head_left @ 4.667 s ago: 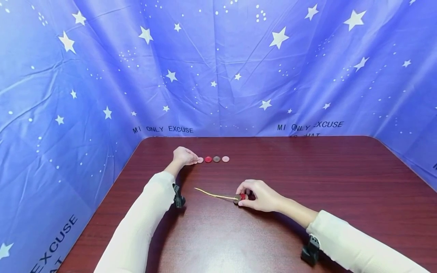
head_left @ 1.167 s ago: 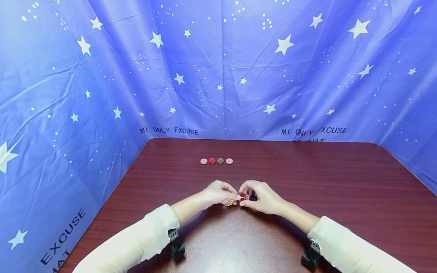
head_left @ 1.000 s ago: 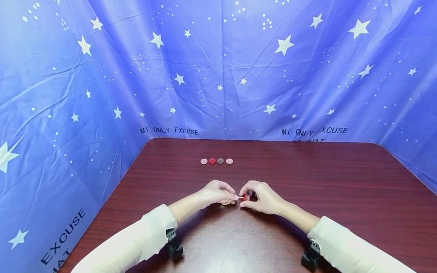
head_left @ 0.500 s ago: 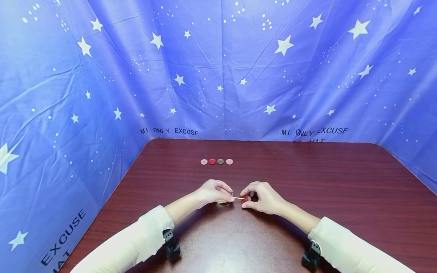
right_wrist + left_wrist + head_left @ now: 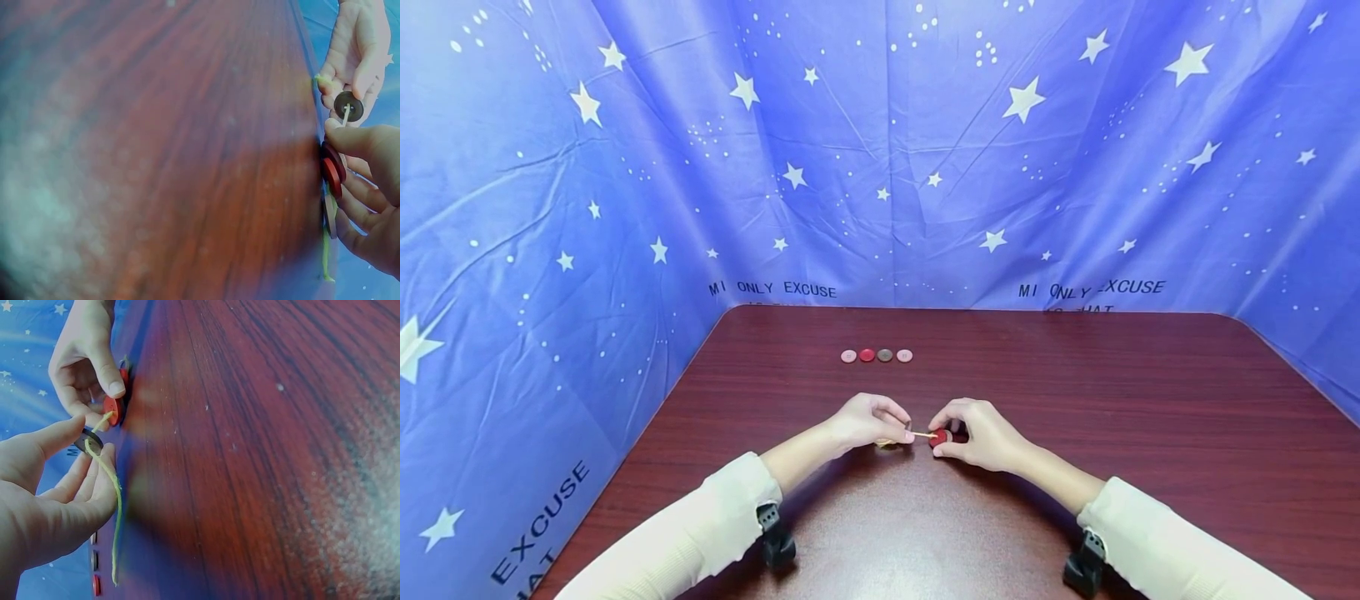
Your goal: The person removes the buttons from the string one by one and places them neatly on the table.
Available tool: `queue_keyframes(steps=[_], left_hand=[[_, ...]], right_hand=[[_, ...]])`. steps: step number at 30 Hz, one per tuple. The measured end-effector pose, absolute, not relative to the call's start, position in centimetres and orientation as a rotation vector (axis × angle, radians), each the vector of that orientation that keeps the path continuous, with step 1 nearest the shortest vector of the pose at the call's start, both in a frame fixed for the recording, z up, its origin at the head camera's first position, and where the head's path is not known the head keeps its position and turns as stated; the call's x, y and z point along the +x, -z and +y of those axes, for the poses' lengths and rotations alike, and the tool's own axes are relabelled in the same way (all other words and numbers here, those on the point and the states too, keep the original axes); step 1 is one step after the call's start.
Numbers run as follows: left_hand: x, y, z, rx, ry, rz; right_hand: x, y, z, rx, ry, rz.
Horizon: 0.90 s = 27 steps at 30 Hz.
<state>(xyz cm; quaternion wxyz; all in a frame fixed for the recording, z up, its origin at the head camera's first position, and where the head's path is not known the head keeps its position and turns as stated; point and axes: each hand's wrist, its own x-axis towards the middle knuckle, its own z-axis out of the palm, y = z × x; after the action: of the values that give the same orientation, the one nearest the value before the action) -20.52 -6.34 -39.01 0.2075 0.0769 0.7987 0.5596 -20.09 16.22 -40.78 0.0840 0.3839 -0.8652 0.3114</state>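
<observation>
My left hand pinches a dark brown button between thumb and fingers. A yellow string passes through this button, its free end hanging past the left fingers in the left wrist view. A short stretch of the string spans the gap to a red button. My right hand grips that red button by its edge, close over the table. Behind it, the right wrist view shows a second red button and a paler button, with the string's other end trailing below.
Beyond the hands, several loose buttons lie in a row on the dark red wooden table: pink, red, brown and another pink one. A blue star-patterned curtain rises at the table's far and side edges.
My left hand has come from the button row to the string. Over the last second it has drawn slightly left, away from my right hand, exposing more string. The right hand stays nearly still.
</observation>
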Motion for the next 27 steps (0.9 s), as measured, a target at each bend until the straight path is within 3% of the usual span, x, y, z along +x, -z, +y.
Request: queue_keyframes(steps=[27], left_hand=[[-20.4, 38.5, -7.5, 0.257, -1.623, 2.242]], right_hand=[[-20.0, 39.7, 16.4, 1.181, -0.911, -2.573]])
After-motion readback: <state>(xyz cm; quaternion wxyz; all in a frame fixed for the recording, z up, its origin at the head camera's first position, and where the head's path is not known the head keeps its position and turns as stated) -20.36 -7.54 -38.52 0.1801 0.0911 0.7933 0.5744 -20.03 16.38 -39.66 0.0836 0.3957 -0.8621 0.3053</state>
